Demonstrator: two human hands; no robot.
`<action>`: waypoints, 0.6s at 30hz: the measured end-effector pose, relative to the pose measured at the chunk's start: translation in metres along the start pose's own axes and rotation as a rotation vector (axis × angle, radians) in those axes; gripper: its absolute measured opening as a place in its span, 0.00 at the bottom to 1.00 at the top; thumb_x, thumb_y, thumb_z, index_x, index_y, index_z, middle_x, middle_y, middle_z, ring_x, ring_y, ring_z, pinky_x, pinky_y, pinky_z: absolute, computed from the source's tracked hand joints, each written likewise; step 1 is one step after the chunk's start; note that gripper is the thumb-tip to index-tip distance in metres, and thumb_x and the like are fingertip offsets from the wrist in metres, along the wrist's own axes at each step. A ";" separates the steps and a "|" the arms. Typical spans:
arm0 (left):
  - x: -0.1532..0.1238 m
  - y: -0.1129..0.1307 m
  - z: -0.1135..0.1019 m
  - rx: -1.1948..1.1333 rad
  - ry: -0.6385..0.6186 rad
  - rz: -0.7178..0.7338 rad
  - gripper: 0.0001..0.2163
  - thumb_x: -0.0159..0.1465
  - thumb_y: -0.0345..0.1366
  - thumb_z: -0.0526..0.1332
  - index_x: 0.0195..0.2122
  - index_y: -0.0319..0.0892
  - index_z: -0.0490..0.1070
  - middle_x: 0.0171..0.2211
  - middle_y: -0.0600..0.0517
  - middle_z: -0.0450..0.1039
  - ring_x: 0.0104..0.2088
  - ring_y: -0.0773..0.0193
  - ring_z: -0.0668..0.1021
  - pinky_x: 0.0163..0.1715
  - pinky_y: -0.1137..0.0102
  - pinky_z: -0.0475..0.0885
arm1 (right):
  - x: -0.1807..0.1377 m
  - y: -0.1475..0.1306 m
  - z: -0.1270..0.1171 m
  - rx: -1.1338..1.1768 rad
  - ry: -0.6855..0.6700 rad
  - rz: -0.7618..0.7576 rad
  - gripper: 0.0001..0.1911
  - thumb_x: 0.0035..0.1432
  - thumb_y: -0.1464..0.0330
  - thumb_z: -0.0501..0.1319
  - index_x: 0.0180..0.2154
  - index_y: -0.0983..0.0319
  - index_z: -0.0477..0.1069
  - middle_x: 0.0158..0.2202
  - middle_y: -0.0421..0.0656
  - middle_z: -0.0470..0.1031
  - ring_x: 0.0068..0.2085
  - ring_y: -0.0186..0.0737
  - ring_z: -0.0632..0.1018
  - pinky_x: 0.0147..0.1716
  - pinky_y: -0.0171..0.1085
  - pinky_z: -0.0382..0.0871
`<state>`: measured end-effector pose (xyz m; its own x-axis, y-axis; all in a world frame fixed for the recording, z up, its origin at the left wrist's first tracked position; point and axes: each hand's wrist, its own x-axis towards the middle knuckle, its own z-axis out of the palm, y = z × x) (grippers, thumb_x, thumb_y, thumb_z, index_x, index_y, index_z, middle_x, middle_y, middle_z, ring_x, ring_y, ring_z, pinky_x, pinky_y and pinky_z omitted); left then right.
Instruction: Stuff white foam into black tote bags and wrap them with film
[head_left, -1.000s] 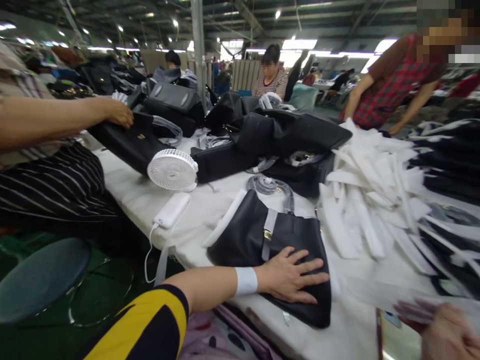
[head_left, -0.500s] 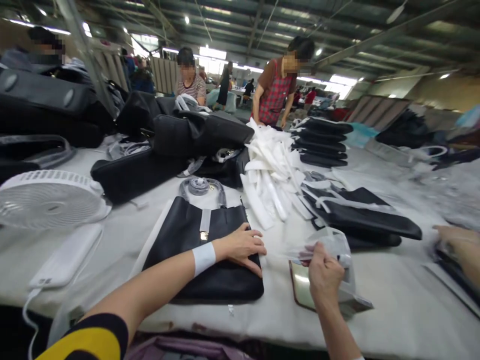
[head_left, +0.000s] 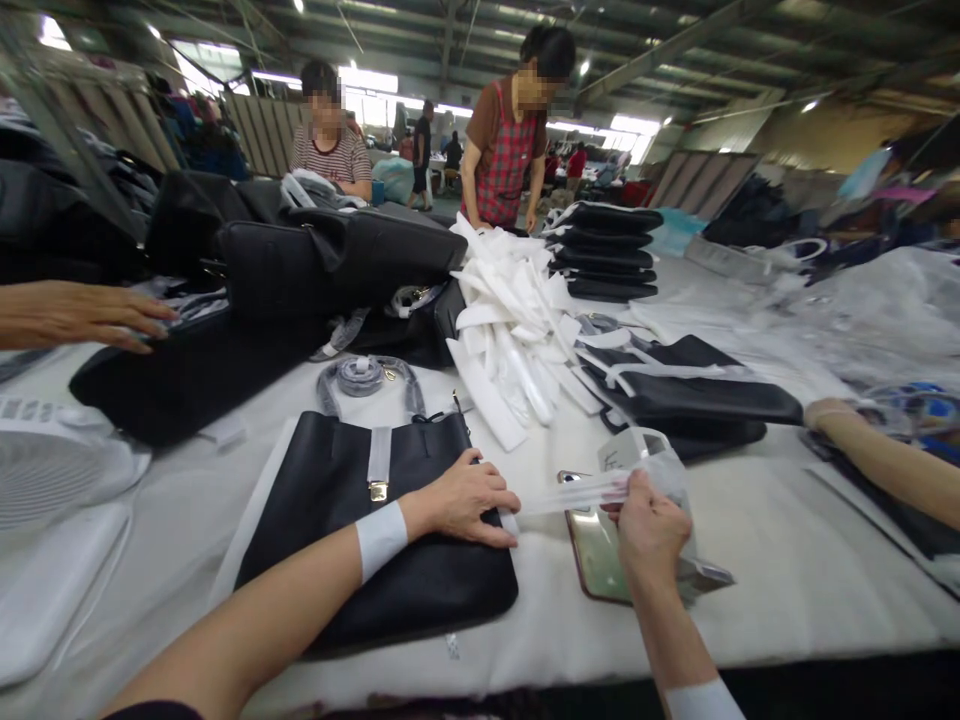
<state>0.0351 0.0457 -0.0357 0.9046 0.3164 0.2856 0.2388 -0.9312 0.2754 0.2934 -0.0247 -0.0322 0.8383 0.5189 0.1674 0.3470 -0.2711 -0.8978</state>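
Note:
A black handbag (head_left: 330, 540) lies flat on the white-covered table, with a gold clasp (head_left: 379, 491) on its wrapped tab. My left hand (head_left: 469, 500) rests on the bag's right side, fingers apart and reaching over the edge. From that edge a translucent plastic strip (head_left: 562, 494) runs taut to my right hand (head_left: 652, 525), whose fingers are pinched on its end. Beneath and beside my right hand are a phone (head_left: 596, 555) and a whitish translucent holder (head_left: 660, 455) with writing on it. The bag's wrapped strap (head_left: 361, 375) is coiled above it.
White strips (head_left: 510, 320) are heaped behind the bag. More black bags (head_left: 337, 250) stand at the back left; others (head_left: 690, 400) lie on the right. A white fan (head_left: 60, 450) sits at left. Co-workers' hands (head_left: 82, 315) reach in from both sides.
The view has shifted right and down. The strip now shows stretched between the bag's edge and my right hand. At left, a co-worker's hand has come into view over a black bag.

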 end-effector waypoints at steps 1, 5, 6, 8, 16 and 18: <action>0.000 0.000 0.001 0.001 -0.002 -0.007 0.19 0.61 0.56 0.58 0.44 0.48 0.70 0.37 0.53 0.76 0.44 0.59 0.73 0.55 0.57 0.49 | 0.001 -0.003 0.000 0.007 0.003 0.004 0.23 0.54 0.50 0.55 0.24 0.63 0.72 0.17 0.46 0.73 0.19 0.43 0.74 0.22 0.39 0.69; 0.000 0.001 0.003 0.000 0.000 -0.012 0.17 0.63 0.54 0.57 0.43 0.48 0.71 0.37 0.54 0.76 0.44 0.60 0.73 0.55 0.58 0.50 | -0.006 -0.015 0.001 0.181 -0.052 0.111 0.23 0.53 0.49 0.57 0.26 0.63 0.71 0.22 0.48 0.76 0.23 0.44 0.76 0.22 0.39 0.70; 0.001 0.001 0.003 0.001 0.004 -0.010 0.16 0.63 0.54 0.57 0.43 0.48 0.71 0.37 0.54 0.76 0.44 0.60 0.73 0.55 0.58 0.50 | -0.011 -0.017 -0.001 0.236 -0.116 0.177 0.24 0.53 0.48 0.56 0.27 0.63 0.71 0.24 0.49 0.77 0.24 0.44 0.77 0.22 0.39 0.70; 0.001 0.001 0.004 0.004 0.015 -0.005 0.16 0.64 0.54 0.57 0.41 0.48 0.72 0.37 0.54 0.76 0.44 0.60 0.73 0.53 0.59 0.52 | -0.027 -0.017 -0.007 0.254 -0.301 0.315 0.26 0.53 0.46 0.55 0.28 0.63 0.72 0.26 0.51 0.78 0.27 0.47 0.78 0.22 0.40 0.71; 0.003 0.001 0.009 0.023 0.046 -0.010 0.16 0.70 0.49 0.50 0.39 0.46 0.73 0.35 0.52 0.75 0.41 0.61 0.72 0.47 0.63 0.57 | -0.101 -0.037 -0.020 -0.109 -0.323 -0.377 0.26 0.60 0.49 0.51 0.41 0.62 0.77 0.38 0.51 0.80 0.41 0.50 0.79 0.43 0.45 0.72; 0.003 0.001 0.012 0.050 0.052 -0.019 0.15 0.70 0.46 0.50 0.38 0.45 0.73 0.35 0.52 0.76 0.41 0.61 0.73 0.47 0.63 0.59 | -0.111 -0.054 -0.001 -0.043 -0.382 -0.614 0.26 0.64 0.53 0.48 0.50 0.63 0.72 0.48 0.52 0.76 0.50 0.50 0.76 0.51 0.48 0.69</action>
<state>0.0425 0.0440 -0.0452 0.8807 0.3419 0.3280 0.2744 -0.9324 0.2351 0.1822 -0.0684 -0.0015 0.2834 0.8330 0.4752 0.7312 0.1329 -0.6691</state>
